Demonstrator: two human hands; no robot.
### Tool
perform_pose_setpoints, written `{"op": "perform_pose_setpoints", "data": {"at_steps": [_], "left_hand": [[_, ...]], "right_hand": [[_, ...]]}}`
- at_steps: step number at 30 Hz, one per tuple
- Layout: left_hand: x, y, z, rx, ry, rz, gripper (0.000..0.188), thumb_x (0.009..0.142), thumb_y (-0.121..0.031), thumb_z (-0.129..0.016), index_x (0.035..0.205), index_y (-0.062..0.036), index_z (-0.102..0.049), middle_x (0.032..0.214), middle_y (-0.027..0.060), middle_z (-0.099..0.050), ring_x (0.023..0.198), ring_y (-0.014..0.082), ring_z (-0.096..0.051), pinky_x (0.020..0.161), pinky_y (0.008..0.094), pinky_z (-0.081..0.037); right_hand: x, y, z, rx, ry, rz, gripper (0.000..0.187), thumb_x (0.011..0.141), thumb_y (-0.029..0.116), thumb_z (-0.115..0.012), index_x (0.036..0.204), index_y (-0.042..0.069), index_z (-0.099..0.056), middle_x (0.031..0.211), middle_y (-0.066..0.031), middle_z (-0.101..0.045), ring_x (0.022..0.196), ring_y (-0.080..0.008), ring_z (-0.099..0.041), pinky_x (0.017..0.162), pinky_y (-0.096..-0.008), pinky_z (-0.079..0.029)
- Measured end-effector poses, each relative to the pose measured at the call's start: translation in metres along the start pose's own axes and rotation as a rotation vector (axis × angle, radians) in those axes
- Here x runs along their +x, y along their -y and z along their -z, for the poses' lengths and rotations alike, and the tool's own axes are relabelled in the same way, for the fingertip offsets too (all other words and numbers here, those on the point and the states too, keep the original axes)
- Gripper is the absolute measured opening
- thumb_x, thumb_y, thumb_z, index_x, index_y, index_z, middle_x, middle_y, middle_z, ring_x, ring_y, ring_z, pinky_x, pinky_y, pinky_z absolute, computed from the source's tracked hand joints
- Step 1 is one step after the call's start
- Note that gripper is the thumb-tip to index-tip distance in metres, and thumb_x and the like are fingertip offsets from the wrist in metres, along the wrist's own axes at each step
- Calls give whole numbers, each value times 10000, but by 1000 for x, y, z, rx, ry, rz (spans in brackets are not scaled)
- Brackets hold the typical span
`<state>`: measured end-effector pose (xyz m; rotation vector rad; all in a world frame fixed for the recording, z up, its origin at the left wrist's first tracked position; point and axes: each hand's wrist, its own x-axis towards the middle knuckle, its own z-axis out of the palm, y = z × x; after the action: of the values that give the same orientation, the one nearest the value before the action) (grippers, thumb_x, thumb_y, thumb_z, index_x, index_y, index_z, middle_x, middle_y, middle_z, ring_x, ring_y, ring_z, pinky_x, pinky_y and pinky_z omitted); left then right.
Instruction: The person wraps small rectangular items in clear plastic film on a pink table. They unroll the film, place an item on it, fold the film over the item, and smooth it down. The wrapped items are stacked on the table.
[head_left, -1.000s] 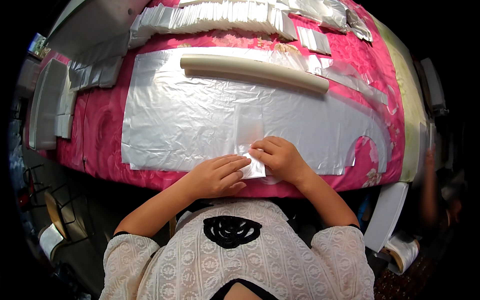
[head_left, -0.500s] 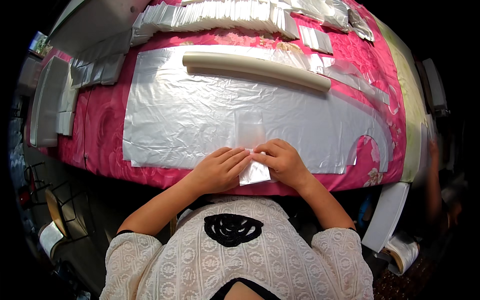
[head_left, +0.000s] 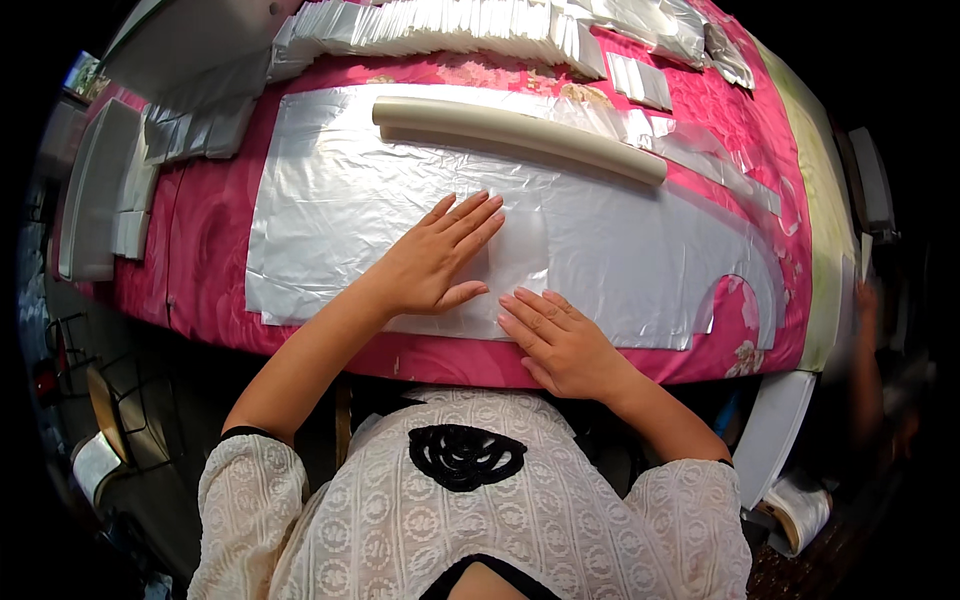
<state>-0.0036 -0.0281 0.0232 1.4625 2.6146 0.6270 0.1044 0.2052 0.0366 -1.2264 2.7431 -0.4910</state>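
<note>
A stack of thin, shiny, see-through plastic sheets [head_left: 340, 230] lies spread before me. On it sits a small folded piece of film [head_left: 522, 250], milky and hard to make out against the sheets. My left hand [head_left: 445, 252] rests flat along the left side of this piece, fingers stretched toward the far side and thumb apart. Lower and to the right, my right hand [head_left: 560, 342] lies flat near the piece's near end, its fingers extended over the sheets. Neither hand grips anything. Part of the folded piece is hidden by my hands.
A long beige tube [head_left: 520, 138] lies across the sheets' far part. Behind stands a row of folded white packets [head_left: 430, 28], with a smaller bundle [head_left: 640, 82] beside it. More packets [head_left: 200, 130] and a white bin [head_left: 95, 200] are at left. Another person's arm [head_left: 868, 360] shows at right.
Both hands had been pinching the folded film near the table edge. Now they are apart and flat, the left farther forward. The film's near flap no longer hangs toward me.
</note>
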Motion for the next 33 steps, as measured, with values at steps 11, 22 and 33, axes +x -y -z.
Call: {"op": "perform_pose_setpoints", "data": {"at_steps": [11, 22, 33], "left_hand": [[12, 13, -11, 165, 60, 10, 910, 801, -592, -417, 1410, 31, -156, 1451, 166, -256, 1367, 280, -199, 1112, 472, -50], [11, 13, -10, 146, 45, 9, 939, 799, -623, -408, 1417, 28, -130, 1449, 172, -258, 1368, 293, -192, 1110, 467, -44], [-17, -53, -21, -386, -423, 304, 646, 706, -100, -703, 1271, -9, -404, 1204, 184, -482, 1089, 310, -489, 916, 383, -410]], "right_hand": [[-6, 11, -25, 58, 79, -41, 731, 807, 446, -534, 1364, 16, -335, 1458, -119, -272, 1363, -255, -225, 1108, -402, -163], [-16, 20, -31, 90, 69, -11, 715, 805, 429, -543, 1366, 35, -339, 1461, -114, -268, 1369, -251, -205, 1112, -404, -136], [17, -24, -3, 278, -562, -522, 423, 703, 172, -702, 1083, 39, -574, 987, -110, -573, 905, -269, -555, 776, -362, -458]]}}
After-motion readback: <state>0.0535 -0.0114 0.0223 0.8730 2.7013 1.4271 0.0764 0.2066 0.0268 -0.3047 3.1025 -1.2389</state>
